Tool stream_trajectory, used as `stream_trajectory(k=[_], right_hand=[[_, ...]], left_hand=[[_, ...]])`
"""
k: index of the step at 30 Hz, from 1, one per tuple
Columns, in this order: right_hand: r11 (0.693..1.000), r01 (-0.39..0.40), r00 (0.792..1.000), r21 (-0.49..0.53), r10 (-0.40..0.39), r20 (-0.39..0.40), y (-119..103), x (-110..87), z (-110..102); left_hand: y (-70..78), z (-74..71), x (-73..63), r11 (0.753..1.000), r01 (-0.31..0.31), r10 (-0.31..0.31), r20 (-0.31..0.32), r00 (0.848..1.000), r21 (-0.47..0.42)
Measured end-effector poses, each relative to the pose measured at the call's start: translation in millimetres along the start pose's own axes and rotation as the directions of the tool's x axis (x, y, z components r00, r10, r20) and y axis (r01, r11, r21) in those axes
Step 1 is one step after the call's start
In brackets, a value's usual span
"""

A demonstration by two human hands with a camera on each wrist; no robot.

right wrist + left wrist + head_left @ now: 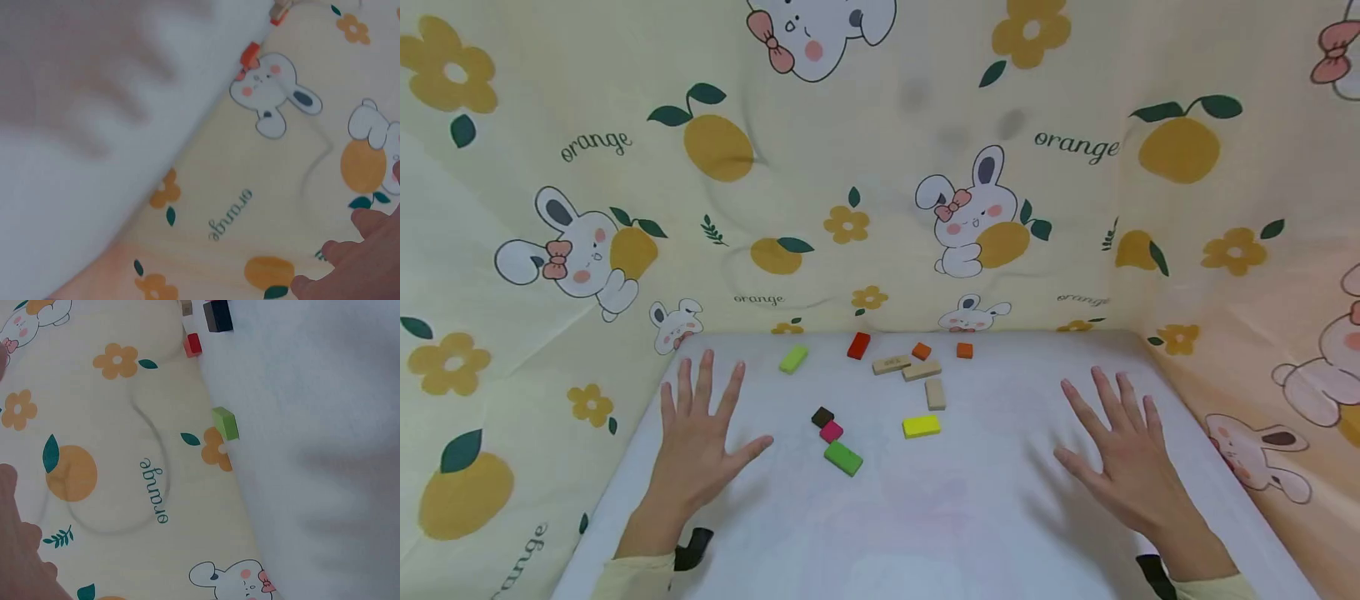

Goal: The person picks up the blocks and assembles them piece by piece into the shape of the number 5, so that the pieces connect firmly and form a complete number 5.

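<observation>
Both hands hover over the white table with fingers spread and nothing in them. My left hand is at the left side, nearest the light green block and the green block. Touching in a slanting row with that green block are a pink block and a black block. On the right side is my right hand, well apart from the blocks. A yellow block lies mid-table, below a small upright-lying wooden block. In the left wrist view the light green block stands near the cloth.
Two more wooden blocks lie farther back, close to an orange block. Another orange block and a red block sit near the table's back edge. A printed cloth hangs behind and along both sides of the table.
</observation>
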State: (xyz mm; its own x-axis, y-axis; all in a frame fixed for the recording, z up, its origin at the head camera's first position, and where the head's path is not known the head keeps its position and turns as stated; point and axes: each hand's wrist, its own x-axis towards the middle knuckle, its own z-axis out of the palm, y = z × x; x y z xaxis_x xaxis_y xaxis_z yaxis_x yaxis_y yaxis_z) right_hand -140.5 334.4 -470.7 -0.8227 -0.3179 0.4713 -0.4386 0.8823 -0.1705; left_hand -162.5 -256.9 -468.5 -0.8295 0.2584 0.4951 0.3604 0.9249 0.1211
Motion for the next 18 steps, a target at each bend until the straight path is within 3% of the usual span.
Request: stream_trajectory(k=[3,9,12,18], right_hand=[[0.999,0.012,1.000,0.034,-0.012,-0.009,0,2.4,4],[0.975,0.015,0.999,0.222,-0.008,-0.031,-13,36.5,11],[0.961,-0.020,1.000,0.274,0.016,0.015,-19,60.7,15],[0.947,-0.054,0.988,0.317,0.005,0.154,-20,113.7,36]], left_hand=[[1.6,2.8,3.6,1.000,-0.005,0.006,0.010,1.000,-0.004],[-5.2,8.9,22.7,0.996,0.002,0.005,0.086,0.996,-0.088],[-9.5,13.4,36.7,0.982,0.041,-0.014,0.140,0.990,-0.186],[-17.8,25.8,71.8,0.927,0.108,-0.018,0.245,0.969,-0.359]])
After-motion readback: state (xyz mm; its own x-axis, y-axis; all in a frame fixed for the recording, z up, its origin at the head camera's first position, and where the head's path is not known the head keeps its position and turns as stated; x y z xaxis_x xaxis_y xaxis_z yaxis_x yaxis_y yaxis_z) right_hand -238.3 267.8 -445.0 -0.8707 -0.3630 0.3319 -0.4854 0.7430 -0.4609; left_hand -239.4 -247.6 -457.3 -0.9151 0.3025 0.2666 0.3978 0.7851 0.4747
